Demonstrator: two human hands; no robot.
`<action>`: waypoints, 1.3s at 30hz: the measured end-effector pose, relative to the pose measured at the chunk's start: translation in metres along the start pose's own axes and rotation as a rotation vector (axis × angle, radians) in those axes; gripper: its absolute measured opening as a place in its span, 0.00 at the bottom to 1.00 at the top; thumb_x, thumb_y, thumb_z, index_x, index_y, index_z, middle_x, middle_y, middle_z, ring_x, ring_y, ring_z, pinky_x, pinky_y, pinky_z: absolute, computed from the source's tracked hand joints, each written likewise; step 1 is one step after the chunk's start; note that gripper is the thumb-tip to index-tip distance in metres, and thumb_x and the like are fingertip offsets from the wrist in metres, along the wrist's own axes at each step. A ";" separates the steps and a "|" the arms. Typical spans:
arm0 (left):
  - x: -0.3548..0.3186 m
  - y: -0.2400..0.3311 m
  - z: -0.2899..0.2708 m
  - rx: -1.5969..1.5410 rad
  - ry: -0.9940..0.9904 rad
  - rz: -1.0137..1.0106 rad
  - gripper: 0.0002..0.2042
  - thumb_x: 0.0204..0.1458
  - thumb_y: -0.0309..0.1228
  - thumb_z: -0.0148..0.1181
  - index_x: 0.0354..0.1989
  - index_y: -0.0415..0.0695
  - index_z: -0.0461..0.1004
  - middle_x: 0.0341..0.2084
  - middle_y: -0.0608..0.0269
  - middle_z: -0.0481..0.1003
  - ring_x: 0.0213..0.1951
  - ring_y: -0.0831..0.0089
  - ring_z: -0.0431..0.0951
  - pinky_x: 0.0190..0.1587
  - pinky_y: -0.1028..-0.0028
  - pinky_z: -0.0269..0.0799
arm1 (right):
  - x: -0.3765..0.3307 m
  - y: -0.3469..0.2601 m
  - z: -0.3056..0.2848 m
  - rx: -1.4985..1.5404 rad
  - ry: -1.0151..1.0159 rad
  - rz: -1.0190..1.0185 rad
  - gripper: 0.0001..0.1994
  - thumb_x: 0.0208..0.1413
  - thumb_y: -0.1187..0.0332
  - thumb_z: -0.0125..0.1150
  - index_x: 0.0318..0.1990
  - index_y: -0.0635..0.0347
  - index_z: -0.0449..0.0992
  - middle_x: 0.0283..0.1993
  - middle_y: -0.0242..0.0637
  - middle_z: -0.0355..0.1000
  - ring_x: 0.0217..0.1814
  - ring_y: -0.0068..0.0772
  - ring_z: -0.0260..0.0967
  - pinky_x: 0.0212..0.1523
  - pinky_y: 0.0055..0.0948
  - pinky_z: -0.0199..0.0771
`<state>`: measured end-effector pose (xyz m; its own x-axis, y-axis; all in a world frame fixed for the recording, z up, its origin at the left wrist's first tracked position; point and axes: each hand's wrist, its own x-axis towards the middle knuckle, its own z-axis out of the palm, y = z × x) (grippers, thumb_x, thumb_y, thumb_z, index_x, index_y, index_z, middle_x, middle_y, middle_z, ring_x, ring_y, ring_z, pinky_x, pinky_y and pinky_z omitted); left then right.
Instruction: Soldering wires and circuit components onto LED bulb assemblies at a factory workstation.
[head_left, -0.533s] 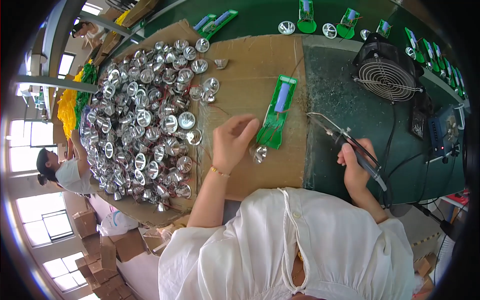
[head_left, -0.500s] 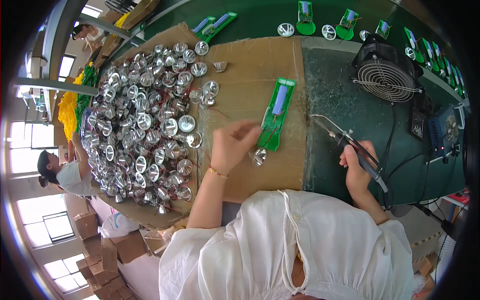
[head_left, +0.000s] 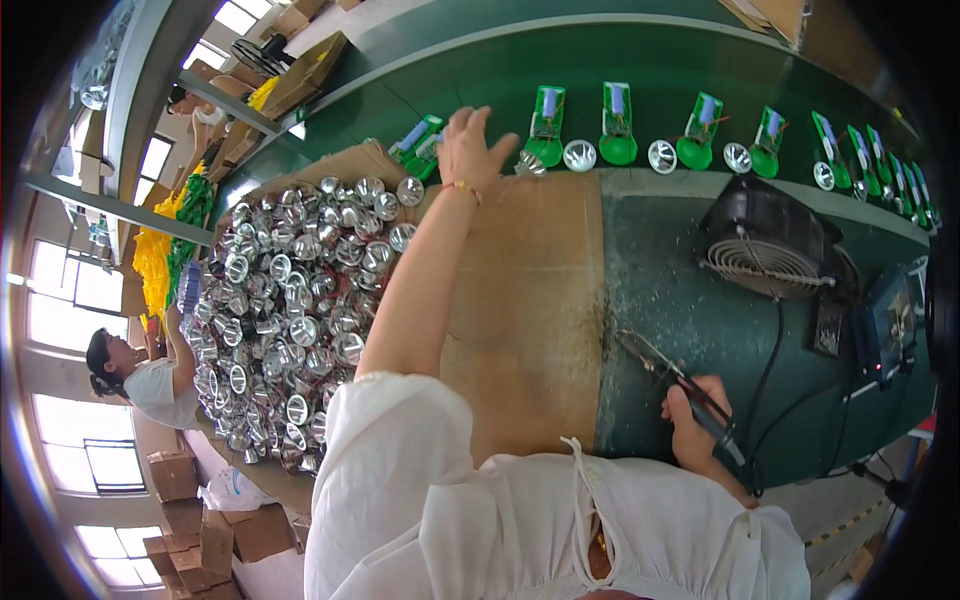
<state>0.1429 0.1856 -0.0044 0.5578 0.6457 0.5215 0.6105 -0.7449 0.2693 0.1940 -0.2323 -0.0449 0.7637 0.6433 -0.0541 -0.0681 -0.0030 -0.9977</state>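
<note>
Soldering iron point(head_left: 721, 436), one, is grasped in the right hand point(head_left: 694, 425). Left hand point(head_left: 470, 158), fingers spread loose, is beside two green casings point(head_left: 412, 137).

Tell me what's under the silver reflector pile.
Brown cardboard shows along the pile's upper and lower edges. Reflectors cover the middle, so what's beneath there can't be seen.

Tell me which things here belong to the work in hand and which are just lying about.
Likely in use:
soldering iron, in the right hand
green casings, some near the left hand
silver reflector cups, many heaped

Seemingly just lying about:
cardboard boxes
white bag
yellow bundle
</note>
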 end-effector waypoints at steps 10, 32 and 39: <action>0.041 -0.050 0.010 0.520 -0.424 0.009 0.21 0.44 0.34 0.61 0.49 0.52 0.65 0.42 0.52 0.69 0.48 0.52 0.68 0.47 0.58 0.67 | -0.002 0.001 -0.007 -0.056 -0.043 -0.039 0.07 0.48 0.76 0.59 0.31 0.64 0.65 0.23 0.36 0.69 0.21 0.20 0.67 0.23 0.20 0.67; -0.211 0.022 -0.158 0.262 -0.124 -0.043 0.20 0.38 0.27 0.62 0.44 0.48 0.71 0.45 0.56 0.66 0.47 0.57 0.66 0.48 0.61 0.62 | 0.003 -0.002 0.002 0.040 0.010 -0.076 0.07 0.51 0.72 0.57 0.32 0.65 0.67 0.21 0.35 0.67 0.19 0.18 0.62 0.21 0.17 0.62; -0.222 0.009 -0.141 -0.047 0.068 -0.058 0.06 0.40 0.29 0.64 0.27 0.43 0.79 0.34 0.62 0.77 0.48 0.60 0.70 0.51 0.66 0.63 | -0.002 -0.001 0.004 0.057 -0.012 -0.115 0.07 0.51 0.72 0.58 0.32 0.65 0.67 0.21 0.35 0.68 0.18 0.18 0.62 0.20 0.17 0.62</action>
<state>-0.0547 0.0120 -0.0033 0.4819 0.6766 0.5568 0.6128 -0.7144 0.3378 0.1899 -0.2299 -0.0434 0.7612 0.6457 0.0609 -0.0176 0.1145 -0.9933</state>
